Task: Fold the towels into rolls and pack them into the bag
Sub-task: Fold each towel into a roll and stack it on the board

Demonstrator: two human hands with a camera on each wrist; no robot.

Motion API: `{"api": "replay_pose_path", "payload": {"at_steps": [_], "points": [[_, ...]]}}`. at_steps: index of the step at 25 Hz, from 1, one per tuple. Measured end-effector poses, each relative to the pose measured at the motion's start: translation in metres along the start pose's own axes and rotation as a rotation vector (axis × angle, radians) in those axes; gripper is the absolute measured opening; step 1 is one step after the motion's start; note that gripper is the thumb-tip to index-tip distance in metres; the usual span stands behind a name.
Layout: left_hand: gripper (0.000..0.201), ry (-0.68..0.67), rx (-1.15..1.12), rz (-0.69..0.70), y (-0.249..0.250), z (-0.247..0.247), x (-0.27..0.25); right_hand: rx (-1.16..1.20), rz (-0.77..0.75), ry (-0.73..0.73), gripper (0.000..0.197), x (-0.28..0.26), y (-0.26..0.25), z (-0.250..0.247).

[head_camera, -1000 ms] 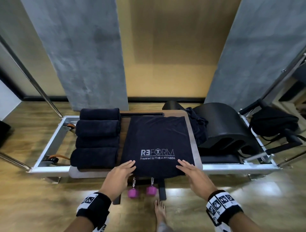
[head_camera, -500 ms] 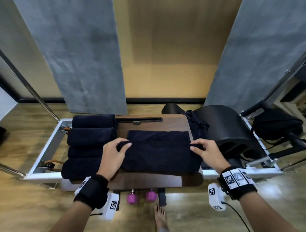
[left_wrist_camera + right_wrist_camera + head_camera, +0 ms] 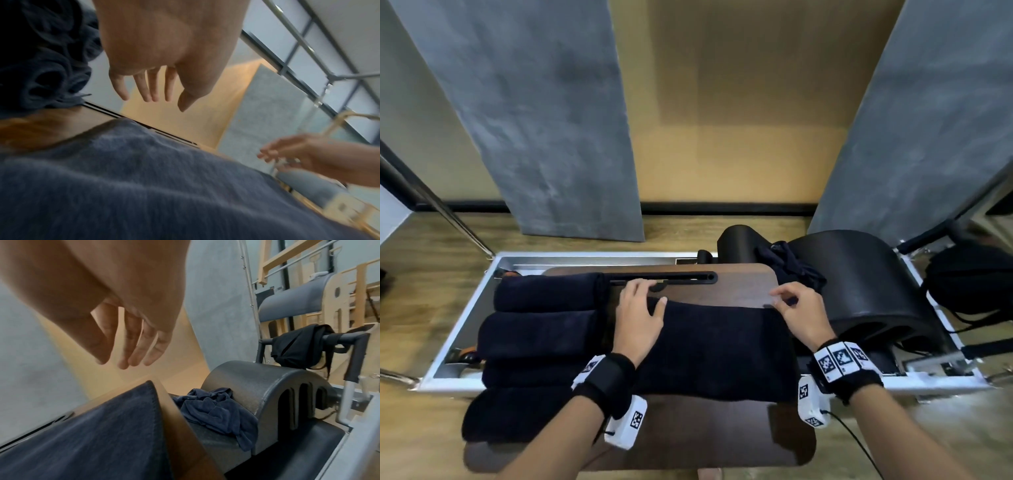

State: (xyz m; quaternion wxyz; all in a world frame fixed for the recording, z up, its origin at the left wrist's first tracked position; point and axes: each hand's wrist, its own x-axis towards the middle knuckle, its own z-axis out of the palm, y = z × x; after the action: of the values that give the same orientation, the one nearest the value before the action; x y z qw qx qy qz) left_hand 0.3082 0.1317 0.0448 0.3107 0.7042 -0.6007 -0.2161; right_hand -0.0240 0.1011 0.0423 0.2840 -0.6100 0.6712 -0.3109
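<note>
A dark navy towel (image 3: 719,349) lies folded in half on the wooden board (image 3: 743,284). My left hand (image 3: 643,296) is over its far left corner, fingers straight and holding nothing; the left wrist view shows the hand (image 3: 152,91) lifted off the towel (image 3: 144,178). My right hand (image 3: 787,298) is at the far right corner, also open, and the right wrist view shows its fingers (image 3: 133,353) clear of the towel's edge (image 3: 92,434). Several rolled towels (image 3: 541,346) lie side by side to the left. A black bag (image 3: 969,277) hangs on a bar at the right.
A crumpled navy towel (image 3: 791,270) lies between the board and a black arc barrel (image 3: 859,284). The board sits on a white-framed reformer (image 3: 452,342) on a wooden floor. Metal poles (image 3: 431,202) rise at the left and right.
The towel lay flat with its logo up; both hands lifted its near edge, carried it to the far edge, then let go. The camera has tipped closer.
</note>
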Motion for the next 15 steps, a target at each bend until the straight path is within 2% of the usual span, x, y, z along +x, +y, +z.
{"api": "replay_pose_path", "payload": {"at_steps": [2,3,5,7,9,11,13,15], "points": [[0.011,-0.068,0.036,0.139,0.01,0.015,-0.019,0.022,-0.022,-0.073,0.027,-0.001,-0.001,0.01],[0.01,-0.154,0.032,0.192,0.015,0.023,-0.032,0.009,-0.024,-0.138,0.026,-0.003,-0.002,0.014],[0.026,-0.36,0.057,0.254,0.021,0.038,-0.059,-0.092,-0.021,-0.25,0.021,-0.008,-0.004,0.018],[0.033,-0.461,0.234,0.294,0.018,0.05,-0.076,-0.215,0.007,-0.296,0.02,-0.016,-0.003,0.014],[0.032,-0.428,0.39,0.317,0.012,0.051,-0.079,-0.338,-0.005,-0.337,0.021,-0.032,-0.002,0.008],[0.036,-0.353,0.467,0.332,0.008,0.046,-0.074,-0.428,-0.089,-0.444,0.02,-0.061,-0.004,0.006],[0.053,-0.356,0.518,0.306,0.003,0.04,-0.071,-0.363,-0.191,-0.58,0.023,-0.098,-0.008,0.012],[0.066,-0.437,0.564,0.296,-0.002,0.036,-0.075,-0.254,-0.265,-0.662,0.029,-0.131,-0.011,0.023]]}}
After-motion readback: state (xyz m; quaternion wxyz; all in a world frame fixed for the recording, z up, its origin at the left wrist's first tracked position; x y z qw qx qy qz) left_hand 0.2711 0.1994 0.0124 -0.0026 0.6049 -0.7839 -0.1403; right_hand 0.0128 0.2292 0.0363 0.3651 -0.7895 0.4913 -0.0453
